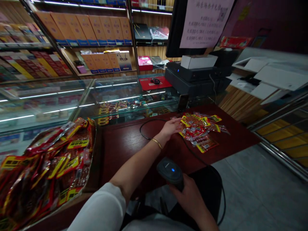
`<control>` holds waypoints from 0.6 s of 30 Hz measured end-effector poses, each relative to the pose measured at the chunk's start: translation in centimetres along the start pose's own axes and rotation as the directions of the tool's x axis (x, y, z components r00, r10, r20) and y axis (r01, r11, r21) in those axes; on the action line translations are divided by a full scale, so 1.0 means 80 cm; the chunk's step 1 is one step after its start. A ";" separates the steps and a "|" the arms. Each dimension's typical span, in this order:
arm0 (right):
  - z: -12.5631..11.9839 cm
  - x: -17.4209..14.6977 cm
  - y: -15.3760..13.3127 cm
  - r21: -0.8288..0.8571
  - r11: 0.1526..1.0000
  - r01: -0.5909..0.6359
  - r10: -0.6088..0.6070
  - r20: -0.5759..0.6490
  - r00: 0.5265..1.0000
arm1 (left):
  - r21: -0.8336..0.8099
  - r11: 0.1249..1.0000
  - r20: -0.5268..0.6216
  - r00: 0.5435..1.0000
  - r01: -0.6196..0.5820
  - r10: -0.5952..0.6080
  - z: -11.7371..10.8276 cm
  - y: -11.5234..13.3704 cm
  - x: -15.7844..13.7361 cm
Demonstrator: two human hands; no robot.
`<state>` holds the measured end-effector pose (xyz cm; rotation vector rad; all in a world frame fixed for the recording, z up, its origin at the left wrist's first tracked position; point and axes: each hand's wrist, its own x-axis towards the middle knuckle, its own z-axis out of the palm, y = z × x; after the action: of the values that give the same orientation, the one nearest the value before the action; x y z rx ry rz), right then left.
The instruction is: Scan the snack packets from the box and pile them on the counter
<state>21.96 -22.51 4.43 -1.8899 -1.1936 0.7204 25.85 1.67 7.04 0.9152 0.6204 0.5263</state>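
My left hand, with a gold bangle at its wrist, reaches over the dark red tabletop to the left edge of a loose pile of snack packets. Its fingers look stretched out against the packets; the fingertips are partly hidden. The packets are clear plastic with red and yellow labels. Nearer my body, my right hand is closed around the handle of a dark barcode scanner. A blue light glows on the scanner's top, and its black cable loops down at the right.
An open cardboard box full of similar packets stands at the left. Behind the table runs a glass display counter. A mouse rests on a red mat, beside a black machine and a monitor.
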 end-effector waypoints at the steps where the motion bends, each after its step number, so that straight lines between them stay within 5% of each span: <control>1: -0.001 0.001 -0.001 0.004 1.000 0.000 0.000 -0.003 1.000 | 0.049 0.999 -0.009 1.000 0.006 -0.006 -0.001 0.001 -0.006; 6: 0.006 0.001 0.003 0.004 1.000 0.025 -0.025 0.052 0.998 | 0.216 0.955 -0.120 0.965 -0.204 0.234 -0.068 0.007 -0.116; 10: 0.026 0.005 0.016 -0.052 0.997 0.061 -0.055 0.113 0.992 | 0.533 0.792 -0.312 0.802 -0.297 0.510 -0.153 0.034 -0.255; 13: 0.041 0.015 0.017 -0.071 0.993 0.098 -0.087 0.151 0.985 | 0.792 0.598 -0.442 0.561 -0.123 0.700 -0.217 0.061 -0.350; 15: 0.049 0.021 0.012 -0.090 0.987 0.133 -0.115 0.185 0.976 | 0.904 0.416 -0.417 0.431 0.103 0.800 -0.256 0.075 -0.398; 16: 0.052 0.022 0.007 -0.096 0.984 0.151 -0.130 0.197 0.972 | 0.924 0.312 -0.378 0.409 0.220 0.831 -0.273 0.080 -0.414; 18: 0.057 0.023 -0.001 -0.095 0.978 0.186 -0.164 0.203 0.965 | 0.913 0.112 -0.296 0.449 0.393 0.843 -0.301 0.086 -0.432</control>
<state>19.10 -19.37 1.94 -1.8073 -1.5335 0.7663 -16.25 -4.00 10.89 2.2049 1.9927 1.0246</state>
